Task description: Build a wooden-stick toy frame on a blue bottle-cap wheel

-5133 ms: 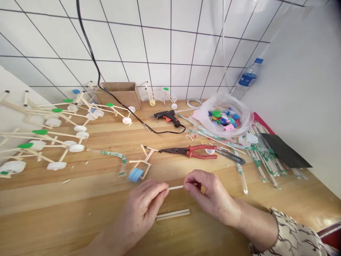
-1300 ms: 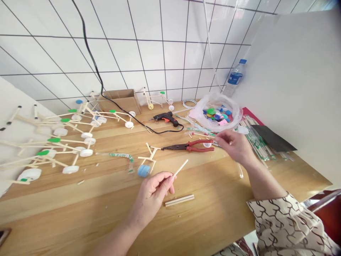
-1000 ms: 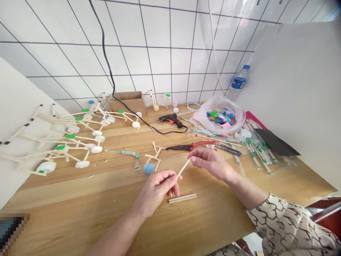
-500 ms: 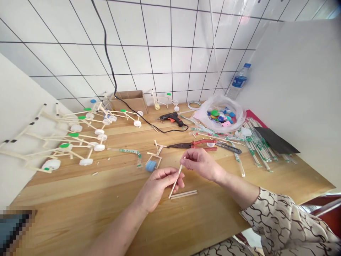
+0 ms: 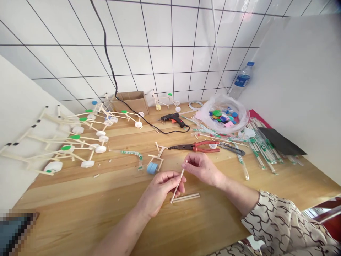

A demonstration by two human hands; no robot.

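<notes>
From the middle of our view, we see a white tiled wall [image 5: 160,60] with dark lines at twelve o'clock, and a white cable [image 5: 215,39] hanging before it at one. At two, we have a ring-shaped roll of tape [image 5: 195,107] lying flat on the wooden table [image 5: 106,220] and, farther out, a clear bottle [image 5: 242,81] with a blue cap and label. We find an open cardboard box [image 5: 134,104] at ten, a black sheet [image 5: 281,140] at three and a pixelated, dark-edged object [image 5: 13,231] at eight

Open tabletop [image 5: 87,209] left of left hand [image 5: 163,188]; pliers [image 5: 206,146] between right hand [image 5: 202,169] and glue gun [image 5: 173,120].
</notes>
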